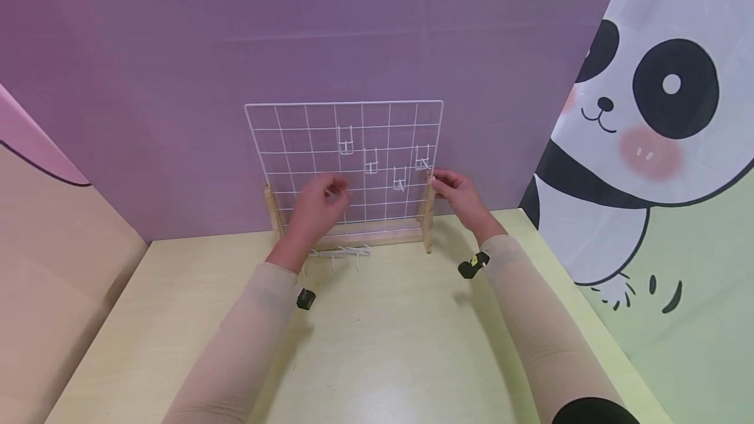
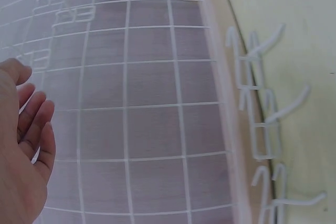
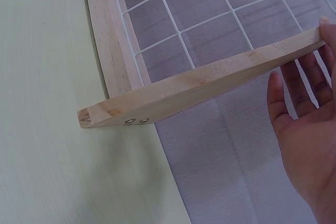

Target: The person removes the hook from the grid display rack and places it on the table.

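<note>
A white wire grid panel [image 1: 353, 103] stands upright in a wooden stand [image 1: 385, 236] at the back of the table. Several white double-wire hooks [image 1: 345, 147] hang on the right half of the grid. More white hooks [image 2: 287, 109] lie in a row along the front of the stand's base. My left hand [image 1: 316, 209] hovers before the middle of the grid with relaxed, slightly bent fingers and nothing seen in it. At the right, my right hand [image 1: 464, 200] holds the top of the wooden side post [image 3: 205, 77], thumb on the near side, fingers behind.
The pale wooden table [image 1: 365, 332] stretches in front of the stand. A purple backdrop [image 1: 353, 25] rises right behind the grid. To the right hangs a panda-printed sheet [image 1: 601, 234]. A small black device [image 1: 305, 299] is at the left wrist.
</note>
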Available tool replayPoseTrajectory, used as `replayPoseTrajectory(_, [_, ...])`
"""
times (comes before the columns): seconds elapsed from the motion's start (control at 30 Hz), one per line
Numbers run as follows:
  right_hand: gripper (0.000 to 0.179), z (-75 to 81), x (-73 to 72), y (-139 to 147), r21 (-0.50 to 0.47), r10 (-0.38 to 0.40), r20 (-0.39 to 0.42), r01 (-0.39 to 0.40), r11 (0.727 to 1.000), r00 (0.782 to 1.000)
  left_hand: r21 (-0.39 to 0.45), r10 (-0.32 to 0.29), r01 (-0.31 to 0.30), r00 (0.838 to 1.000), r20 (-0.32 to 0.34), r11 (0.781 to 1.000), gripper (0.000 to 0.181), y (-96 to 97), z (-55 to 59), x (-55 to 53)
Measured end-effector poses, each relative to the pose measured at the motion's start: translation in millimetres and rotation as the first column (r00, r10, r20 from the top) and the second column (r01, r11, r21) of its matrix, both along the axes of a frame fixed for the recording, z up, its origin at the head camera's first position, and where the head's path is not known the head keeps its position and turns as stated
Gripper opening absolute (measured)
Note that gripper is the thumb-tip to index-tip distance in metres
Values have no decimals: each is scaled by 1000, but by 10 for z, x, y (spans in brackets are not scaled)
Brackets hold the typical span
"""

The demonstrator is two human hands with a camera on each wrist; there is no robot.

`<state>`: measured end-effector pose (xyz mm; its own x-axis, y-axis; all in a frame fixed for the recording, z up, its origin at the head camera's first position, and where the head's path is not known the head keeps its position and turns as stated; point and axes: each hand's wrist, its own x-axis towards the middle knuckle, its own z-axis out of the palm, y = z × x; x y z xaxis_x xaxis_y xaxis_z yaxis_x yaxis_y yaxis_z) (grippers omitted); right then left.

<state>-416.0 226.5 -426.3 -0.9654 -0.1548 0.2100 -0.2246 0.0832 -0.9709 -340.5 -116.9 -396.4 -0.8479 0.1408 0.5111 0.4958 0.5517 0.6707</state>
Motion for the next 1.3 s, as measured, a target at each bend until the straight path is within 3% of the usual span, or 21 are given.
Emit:
replayPoseTrajectory(0.27, [38, -7, -5, -3, -11, 1, -5, -1, 1000, 1000, 88, 60, -50, 991, -118, 995, 16, 41, 221, -49])
replayPoseTrajectory(0.63, [40, -10, -19, 7, -13, 7, -16, -7, 1000, 1000, 77, 106, -89, 962, -253, 993, 21, 67, 447, -103])
replayPoseTrajectory(1.03, [39, -37, -35, 11, 4, 7, -9, -7, 1000, 1000, 122, 98, -67, 956, -277, 990, 24, 134, 556, -124])
replayPoseTrajectory(1.3, [38, -32, -38, 10, -3, 9, -12, -9, 1000, 1000, 96, 62, -37, 959, -277, 995, 20, 124, 585, -149])
